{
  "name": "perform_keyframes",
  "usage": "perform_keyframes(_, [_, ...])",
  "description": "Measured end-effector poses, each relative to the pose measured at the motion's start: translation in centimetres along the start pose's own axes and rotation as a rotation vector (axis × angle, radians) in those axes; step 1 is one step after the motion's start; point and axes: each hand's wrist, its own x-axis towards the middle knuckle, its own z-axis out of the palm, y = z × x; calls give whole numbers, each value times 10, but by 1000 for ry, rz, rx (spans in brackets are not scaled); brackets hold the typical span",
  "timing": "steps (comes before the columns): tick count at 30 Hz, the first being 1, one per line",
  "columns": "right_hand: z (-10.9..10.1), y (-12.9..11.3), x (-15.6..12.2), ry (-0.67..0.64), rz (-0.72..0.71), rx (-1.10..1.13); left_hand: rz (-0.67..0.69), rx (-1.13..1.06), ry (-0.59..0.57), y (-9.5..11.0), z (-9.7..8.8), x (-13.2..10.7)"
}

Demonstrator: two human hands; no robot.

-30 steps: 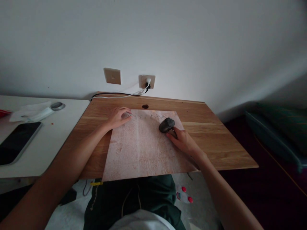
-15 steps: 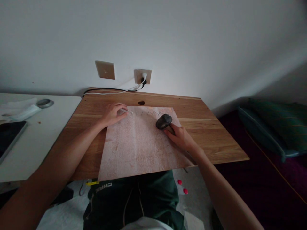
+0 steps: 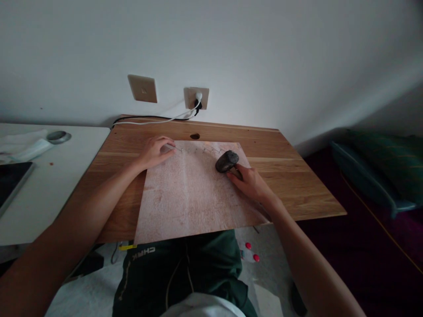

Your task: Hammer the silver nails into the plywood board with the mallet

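Note:
My right hand [image 3: 249,180] is closed round the short handle of a hammer [image 3: 227,161] with a thick dark head, held over the right part of a pale, reddish board [image 3: 185,193]. Near the board's far edge stands a row of several small nails [image 3: 196,149], with a thin wire or thread running among them. At the far left corner, my left hand [image 3: 157,152] pinches the end of this thin strand [image 3: 178,149]. Whether it is wire or thread I cannot tell.
The board lies on a wooden desk [image 3: 297,193], its near edge overhanging. A white table [image 3: 42,193] on the left bears a tape roll [image 3: 58,137] and a dark tablet-like device [image 3: 13,180]. Cables [image 3: 148,119] run to a wall socket [image 3: 196,97]. Cushions [image 3: 380,171] lie at right.
The view has tilted slightly, so everything sits a little higher. Both hands keep their holds, and the hammer has barely moved over the board.

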Motion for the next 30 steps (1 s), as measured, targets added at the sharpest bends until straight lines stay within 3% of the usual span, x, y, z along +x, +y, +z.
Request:
perform_keyframes(15, [-3,-9,-3,-7,41,-5,10,9,-7,-5,1,-1])
perform_keyframes(30, [3,-6,-6,47,-26,-23,0,30,-15,-1,2,-6])
